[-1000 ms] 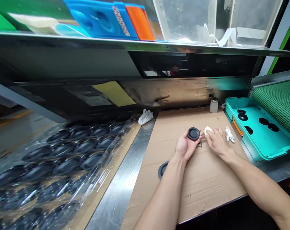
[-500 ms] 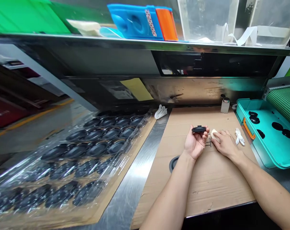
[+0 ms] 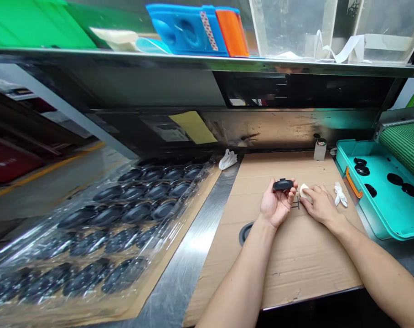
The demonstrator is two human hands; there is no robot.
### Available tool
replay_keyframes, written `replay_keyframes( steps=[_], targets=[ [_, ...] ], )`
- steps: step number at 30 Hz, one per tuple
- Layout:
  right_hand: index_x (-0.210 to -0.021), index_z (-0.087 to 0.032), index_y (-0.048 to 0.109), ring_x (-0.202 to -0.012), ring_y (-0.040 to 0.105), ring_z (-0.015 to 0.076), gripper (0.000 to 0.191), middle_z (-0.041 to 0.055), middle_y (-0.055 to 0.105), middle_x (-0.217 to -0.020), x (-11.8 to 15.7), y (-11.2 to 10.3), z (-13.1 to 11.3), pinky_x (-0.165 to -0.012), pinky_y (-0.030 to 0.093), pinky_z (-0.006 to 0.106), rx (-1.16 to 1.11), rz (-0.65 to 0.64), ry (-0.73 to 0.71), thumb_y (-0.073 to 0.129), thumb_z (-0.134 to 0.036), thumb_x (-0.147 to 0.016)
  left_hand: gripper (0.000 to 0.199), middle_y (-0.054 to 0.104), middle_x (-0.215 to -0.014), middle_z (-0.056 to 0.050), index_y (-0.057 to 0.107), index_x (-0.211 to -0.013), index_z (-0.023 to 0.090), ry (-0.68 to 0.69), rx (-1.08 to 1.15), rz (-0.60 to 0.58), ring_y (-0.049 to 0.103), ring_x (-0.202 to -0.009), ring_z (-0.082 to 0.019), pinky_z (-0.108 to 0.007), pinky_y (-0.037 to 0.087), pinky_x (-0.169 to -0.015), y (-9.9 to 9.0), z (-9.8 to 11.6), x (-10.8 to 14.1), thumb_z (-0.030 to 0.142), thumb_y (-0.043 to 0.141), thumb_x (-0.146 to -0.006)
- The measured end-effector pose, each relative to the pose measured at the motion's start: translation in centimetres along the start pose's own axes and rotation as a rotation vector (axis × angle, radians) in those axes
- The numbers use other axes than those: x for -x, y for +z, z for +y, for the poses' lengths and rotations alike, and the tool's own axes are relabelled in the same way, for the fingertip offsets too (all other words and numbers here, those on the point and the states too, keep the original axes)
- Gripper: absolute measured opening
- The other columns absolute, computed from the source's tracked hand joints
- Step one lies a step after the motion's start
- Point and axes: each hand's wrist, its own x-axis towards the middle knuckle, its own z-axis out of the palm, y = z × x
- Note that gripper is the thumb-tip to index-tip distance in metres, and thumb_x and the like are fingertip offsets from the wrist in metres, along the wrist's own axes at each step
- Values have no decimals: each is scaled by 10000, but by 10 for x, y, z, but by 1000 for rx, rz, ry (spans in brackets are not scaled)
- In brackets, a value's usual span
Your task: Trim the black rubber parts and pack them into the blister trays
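Observation:
My left hand (image 3: 272, 207), palm up, is closed around the edges of a small round black plastic part (image 3: 282, 184) with a little tab on its rim. To its right, my right hand (image 3: 320, 204) lies low over the cardboard, fingers closed on a cream-white wiping pad (image 3: 304, 190). The pad and the black part are apart. Partly behind my left forearm, a black ring-shaped part (image 3: 244, 233) rests on the cardboard sheet (image 3: 306, 269). A crumpled white cloth piece (image 3: 340, 195) lies just right of my right hand.
Clear plastic trays (image 3: 166, 209) of black round parts stand at left. A teal bin (image 3: 395, 214) with several black discs is at right, beside a green conveyor belt (image 3: 407, 143). A small bottle (image 3: 319, 150) stands at the back. A metal shelf (image 3: 193, 61) crosses overhead.
The black part in my left hand has tilted slightly, showing more of its top. Both hands keep their holds, and the whole view has shifted a little.

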Motion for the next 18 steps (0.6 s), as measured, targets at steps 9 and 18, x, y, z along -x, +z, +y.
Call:
replay_keyframes(
  steps=[9, 18],
  targets=[
    [-1210, -292, 665, -1088, 518, 231, 328, 61, 660, -1152, -2, 4, 8, -904, 374, 321, -17, 41, 19, 467, -454, -1006, 299, 695, -1042, -125, 637, -1163, 155, 165, -198, 18, 709, -849, -188, -278, 585, -681, 0, -7, -5, 338, 480, -987],
    [-1160, -267, 678, -1083, 513, 258, 333, 79, 656, -1156, -2, 6, 9, -879, 389, 340, -6, 10, 36, 470, -470, -998, 537, 687, -1100, -120, 678, -1172, 163, 837, -1540, 346, 634, -1045, -281, -424, 493, -961, -13, 57, -10, 483, 758, -748]
  ],
)
